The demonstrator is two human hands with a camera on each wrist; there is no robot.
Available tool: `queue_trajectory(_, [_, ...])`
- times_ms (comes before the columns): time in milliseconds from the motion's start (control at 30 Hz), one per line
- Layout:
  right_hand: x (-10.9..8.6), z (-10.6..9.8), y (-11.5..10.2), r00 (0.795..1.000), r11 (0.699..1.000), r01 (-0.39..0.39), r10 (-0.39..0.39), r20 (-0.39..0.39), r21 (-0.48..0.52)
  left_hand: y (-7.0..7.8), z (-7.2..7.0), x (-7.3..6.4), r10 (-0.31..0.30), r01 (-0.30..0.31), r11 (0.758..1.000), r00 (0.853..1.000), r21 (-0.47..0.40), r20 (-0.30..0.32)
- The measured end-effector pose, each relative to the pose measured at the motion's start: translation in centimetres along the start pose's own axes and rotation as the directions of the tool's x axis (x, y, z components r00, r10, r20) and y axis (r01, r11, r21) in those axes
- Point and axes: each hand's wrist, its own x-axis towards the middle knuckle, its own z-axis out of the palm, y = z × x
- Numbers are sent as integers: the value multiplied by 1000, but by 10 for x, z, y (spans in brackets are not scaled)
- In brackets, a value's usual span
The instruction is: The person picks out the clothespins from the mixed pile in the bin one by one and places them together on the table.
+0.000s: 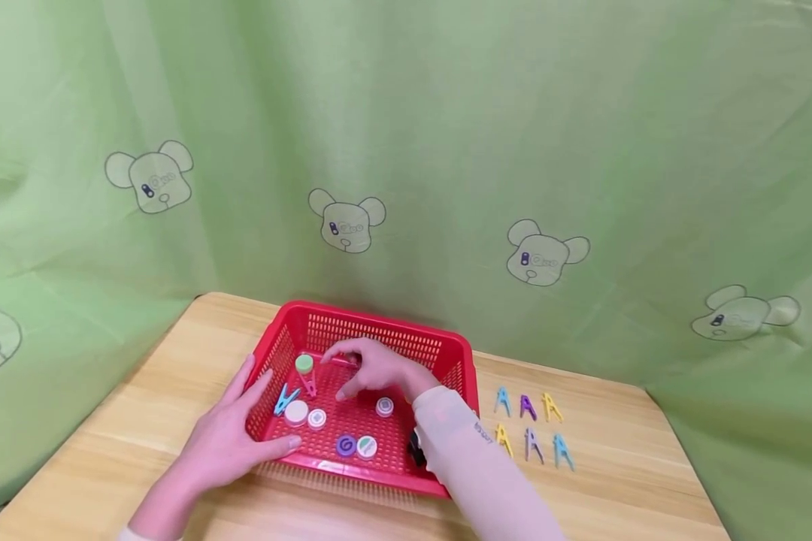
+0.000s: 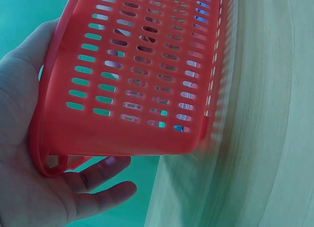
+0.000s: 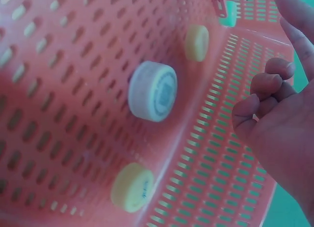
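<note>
My left hand [image 1: 219, 443] rests at the near left corner of a red plastic basket [image 1: 379, 319]. Its fingers are spread and nearly straight, the thumb lying over the front rim. Inside the basket, my right hand [image 1: 372, 366] hovers with thumb and index apart and nothing seen between them. Just left of it lie a pink clothespin [image 1: 310, 386] and a green bottle cap [image 1: 304, 364]. A blue clothespin [image 1: 286, 400] is by the left wall. White caps [image 1: 296, 413], a purple cap [image 1: 346, 445] and a white-and-green cap [image 1: 367, 447] sit on the basket floor.
Right of the basket, two rows of clothespins in blue, purple and yellow [image 1: 551, 406] lie on the wooden table [image 1: 622, 451]. A green curtain [image 1: 419, 113] hangs behind. In the right wrist view, yellowish caps [image 3: 132, 186] lie near the basket wall.
</note>
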Motion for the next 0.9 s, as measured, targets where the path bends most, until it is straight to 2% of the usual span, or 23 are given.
queue_trajectory(333, [9,5,9,1000,999,0,0,-9,-39,1,1,1,5,-5,1000,1000,5,-2])
queue_trajectory(467, [16,8,14,1000,996,10,-11,-15,-86,2,0,2,4,-4,1000,1000,5,1])
queue_trajectory(667, [25,15,15,999,988,35,-35,2,-152,2,-2,2,2,-2,1000,1000,11,2])
queue_trajectory(900, [33,26,14,999,985,15,-9,32,-173,-1,-1,2,14,-14,1000,1000,18,-2])
